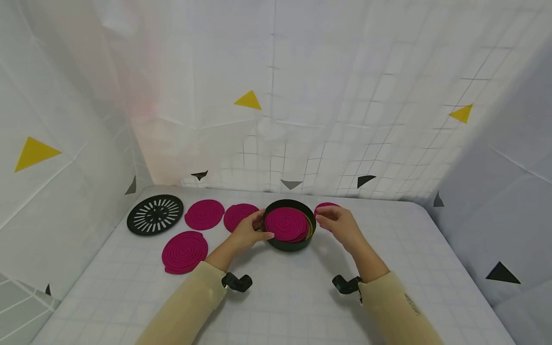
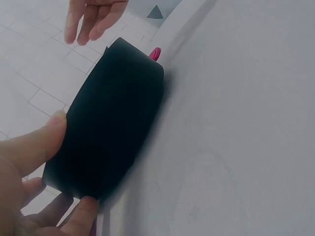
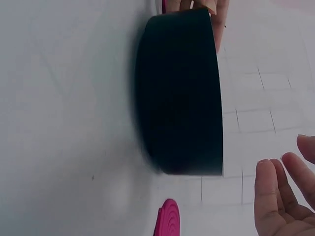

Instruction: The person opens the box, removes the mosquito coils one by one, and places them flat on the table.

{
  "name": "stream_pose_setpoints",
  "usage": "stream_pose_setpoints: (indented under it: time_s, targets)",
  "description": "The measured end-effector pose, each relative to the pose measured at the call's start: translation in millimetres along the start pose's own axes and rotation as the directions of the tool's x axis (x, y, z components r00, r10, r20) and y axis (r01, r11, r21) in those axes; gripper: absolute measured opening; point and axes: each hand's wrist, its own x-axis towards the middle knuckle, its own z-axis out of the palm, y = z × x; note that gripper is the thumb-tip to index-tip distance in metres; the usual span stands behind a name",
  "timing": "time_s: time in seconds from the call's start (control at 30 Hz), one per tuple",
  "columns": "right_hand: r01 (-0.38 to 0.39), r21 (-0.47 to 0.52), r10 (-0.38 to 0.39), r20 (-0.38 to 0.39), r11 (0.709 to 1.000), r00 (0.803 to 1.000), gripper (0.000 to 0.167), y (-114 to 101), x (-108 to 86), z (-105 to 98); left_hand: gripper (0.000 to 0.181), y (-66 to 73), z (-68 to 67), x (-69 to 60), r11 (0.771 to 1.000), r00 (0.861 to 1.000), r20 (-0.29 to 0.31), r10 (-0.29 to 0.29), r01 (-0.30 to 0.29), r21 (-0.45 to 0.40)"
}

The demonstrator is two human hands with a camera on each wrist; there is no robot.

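Observation:
A round black tin (image 1: 290, 247) stands on the table with magenta mosquito coils (image 1: 284, 224) lying in it; a yellowish strip shows inside at the right. My left hand (image 1: 246, 234) holds the tin by its left side. In the left wrist view, the thumb is at the rim and fingertips touch the lower wall of the tin (image 2: 106, 123). Just right of the rim, my right hand (image 1: 345, 227) hovers with nothing in it. The right wrist view shows a gap between its loosely bent fingers (image 3: 266, 191) and the tin (image 3: 179, 98).
Single magenta coils lie left of the tin: one at the back (image 1: 204, 214), one beside the left hand (image 1: 237, 216), one nearer (image 1: 185, 252). Another coil (image 1: 326, 205) is partly behind the right hand. A slotted black lid (image 1: 148, 231) lies far left. White sheets enclose the table.

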Motion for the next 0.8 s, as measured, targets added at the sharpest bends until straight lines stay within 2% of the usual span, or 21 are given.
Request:
stream_pose_setpoints:
  time_s: [0.17,0.5,0.8]
  targets:
    - [0.033,-0.029,-0.032,0.028,0.999,0.999,0.038,-4.4,7.3,11.9,0.086,0.4,0.1,-0.3,1.000,1.000,-0.004,-0.005,0.005,0.003]
    - [0.000,-0.179,0.011,0.064,0.984,0.998,0.035,-10.9,21.5,29.3,0.087,-2.5,0.5,3.6,1.000,1.000,0.001,-0.011,0.011,-0.024]
    - [-0.002,-0.220,0.028,0.113,0.976,0.993,0.038,-12.3,33.0,37.4,0.087,-2.9,-0.6,3.4,1.000,1.000,-0.003,-0.023,0.023,-0.007]
